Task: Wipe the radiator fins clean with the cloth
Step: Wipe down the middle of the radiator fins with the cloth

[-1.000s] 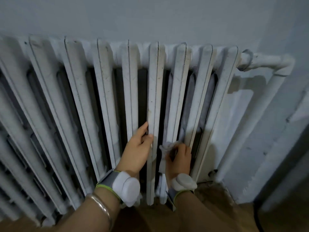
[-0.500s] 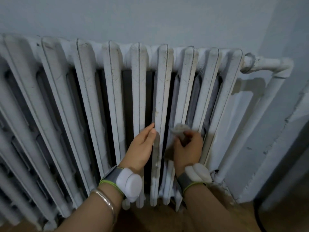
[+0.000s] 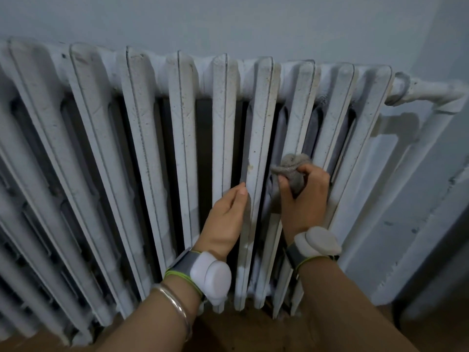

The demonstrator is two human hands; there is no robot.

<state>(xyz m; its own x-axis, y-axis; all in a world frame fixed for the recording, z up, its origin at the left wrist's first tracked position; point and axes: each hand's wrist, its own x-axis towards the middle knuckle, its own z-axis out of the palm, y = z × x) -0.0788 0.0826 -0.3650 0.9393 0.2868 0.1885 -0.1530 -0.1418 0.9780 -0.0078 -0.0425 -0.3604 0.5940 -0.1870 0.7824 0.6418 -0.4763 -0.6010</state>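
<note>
Pale blue-grey wall. White painted pipe on right. Brown floor. Dim, flat light.

The radiator stands on the floor against the wall behind it. At its upper right corner a pipe leaves the last fin and turns down beside it. In front of the fins near the right end, the left hand touches one fin's left edge. That fin stands between it and the right hand, which holds the cloth at the gap just right of the fin.
</note>
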